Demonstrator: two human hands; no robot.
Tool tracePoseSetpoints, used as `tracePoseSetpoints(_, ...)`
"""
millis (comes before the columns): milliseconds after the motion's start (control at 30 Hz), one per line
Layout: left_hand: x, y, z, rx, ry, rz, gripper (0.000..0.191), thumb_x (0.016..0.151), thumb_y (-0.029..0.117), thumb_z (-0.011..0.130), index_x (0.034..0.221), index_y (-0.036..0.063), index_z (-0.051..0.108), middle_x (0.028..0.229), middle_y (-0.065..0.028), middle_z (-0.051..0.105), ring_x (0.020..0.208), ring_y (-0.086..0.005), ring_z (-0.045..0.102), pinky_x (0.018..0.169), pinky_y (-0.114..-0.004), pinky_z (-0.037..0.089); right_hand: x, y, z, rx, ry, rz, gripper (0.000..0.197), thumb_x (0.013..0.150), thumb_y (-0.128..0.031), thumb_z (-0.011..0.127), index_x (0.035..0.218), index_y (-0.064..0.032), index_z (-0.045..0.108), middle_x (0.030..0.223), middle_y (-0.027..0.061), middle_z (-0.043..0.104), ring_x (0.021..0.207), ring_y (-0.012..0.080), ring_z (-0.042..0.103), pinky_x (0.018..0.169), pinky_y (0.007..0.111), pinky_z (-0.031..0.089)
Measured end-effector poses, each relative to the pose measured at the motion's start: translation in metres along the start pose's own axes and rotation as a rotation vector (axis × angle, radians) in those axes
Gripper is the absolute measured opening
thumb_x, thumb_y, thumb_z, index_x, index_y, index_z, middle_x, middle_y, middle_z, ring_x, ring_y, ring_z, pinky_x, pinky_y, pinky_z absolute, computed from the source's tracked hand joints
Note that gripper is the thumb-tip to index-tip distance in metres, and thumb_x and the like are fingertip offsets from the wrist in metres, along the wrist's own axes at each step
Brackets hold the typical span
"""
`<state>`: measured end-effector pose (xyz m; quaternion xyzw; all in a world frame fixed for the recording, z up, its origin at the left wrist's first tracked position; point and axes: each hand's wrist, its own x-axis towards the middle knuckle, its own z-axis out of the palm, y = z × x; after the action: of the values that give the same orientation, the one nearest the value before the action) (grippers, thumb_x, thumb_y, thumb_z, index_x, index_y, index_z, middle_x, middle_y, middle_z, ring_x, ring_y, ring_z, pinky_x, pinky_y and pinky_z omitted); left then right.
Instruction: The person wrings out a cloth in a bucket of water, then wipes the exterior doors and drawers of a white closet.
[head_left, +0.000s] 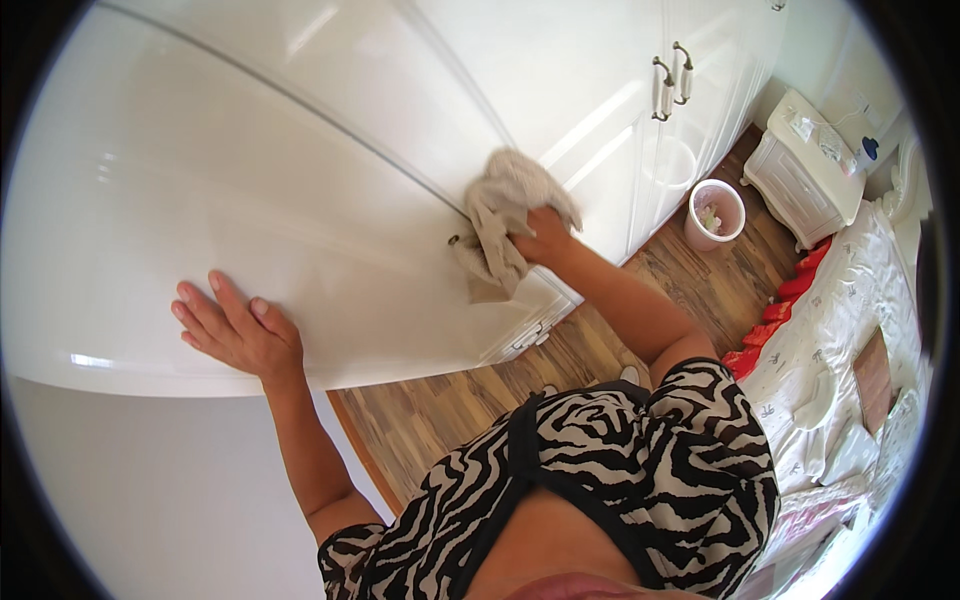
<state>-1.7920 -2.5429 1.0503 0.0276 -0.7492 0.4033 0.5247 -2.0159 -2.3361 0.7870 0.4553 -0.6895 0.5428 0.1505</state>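
Note:
A beige cloth (517, 195) is bunched in my right hand (544, 236), pressed against the glossy white wardrobe (360, 285). It lies across the seam between two door panels, and its folds cover most of my fingers. Part of a dark metal door handle (453, 241) pokes out at the cloth's left edge; the rest of that handle is hidden. My left hand (240, 330) rests with its palm on the wardrobe's smooth surface near its outer edge, fingers spread, holding nothing.
Farther along the wardrobe are two metal-and-white handles (673, 82). A drawer handle (532, 337) sits low down. On the wood floor (600, 337) stands a waste bin (714, 217) with some litter, before a white nightstand (802, 172). A bed (832, 315) with red trim is at right.

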Motion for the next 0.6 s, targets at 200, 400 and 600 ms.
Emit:
tracePoseSetpoints(200, -0.003, 0.0, 0.0, 0.021, -0.013, -0.003, 0.044, 0.101, 0.021, 0.032, 0.137, 0.003, 0.05, 0.149, -0.0207, 0.037, 0.14, -0.0368, 0.031, 0.116, -0.047, 0.013, -0.036, 0.065, 0.057, 0.432, 0.205, 0.158, 0.036, 0.082, -0.024, 0.068, 0.114, -0.0079, 0.064, 0.11, 0.013, 0.064, 0.103, 0.0288, 0.06, 0.09, 0.041, 0.048)
tracePoseSetpoints(400, 0.002, 0.003, 0.001, 0.043, -0.01, 0.013, 0.045, 0.101, 0.022, 0.031, 0.138, 0.0024, 0.047, 0.15, -0.021, 0.036, 0.141, -0.0379, 0.029, 0.115, -0.049, 0.015, 0.177, -0.08, -0.112, -0.233, 0.292, 0.071, 0.044, 0.089, -0.042, 0.055, 0.118, -0.0093, 0.059, 0.118, 0.0166, 0.061, 0.107, 0.0321, 0.057, 0.092, 0.042, 0.046)
tracePoseSetpoints(600, -0.002, 0.005, 0.002, 0.071, -0.046, 0.009, 0.047, 0.101, 0.023, 0.029, 0.14, 0.0008, 0.044, 0.151, -0.0221, 0.033, 0.141, -0.0393, 0.029, 0.114, -0.052, 0.017, 0.344, -0.126, -0.235, -0.259, 0.878, -0.631, 0.041, 0.092, -0.02, 0.045, 0.127, 0.0003, 0.054, 0.135, 0.0242, 0.048, 0.123, 0.0398, 0.044, 0.106, 0.047, 0.032)
